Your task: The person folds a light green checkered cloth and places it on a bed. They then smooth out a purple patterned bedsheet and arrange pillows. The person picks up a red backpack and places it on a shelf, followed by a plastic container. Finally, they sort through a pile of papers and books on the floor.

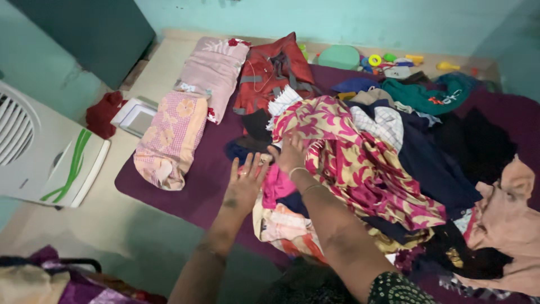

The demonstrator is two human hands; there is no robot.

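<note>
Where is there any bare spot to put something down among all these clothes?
Bare purple mat lies between the two pillows and the clothes pile, by the left hand. The floor beside the white cooler is open too. Right of the right hand, it is crowded.

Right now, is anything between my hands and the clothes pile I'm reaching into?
Nothing visible. The left hand lies flat on the pink cloth at the pile's edge, and the right hand already touches the pink-and-yellow patterned fabric.

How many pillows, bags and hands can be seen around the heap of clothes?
Pillows: 2, pink floral pillow and checked pillow
Bags: 1, red bag
Hands: 2, left hand and right hand
Total: 5
</note>
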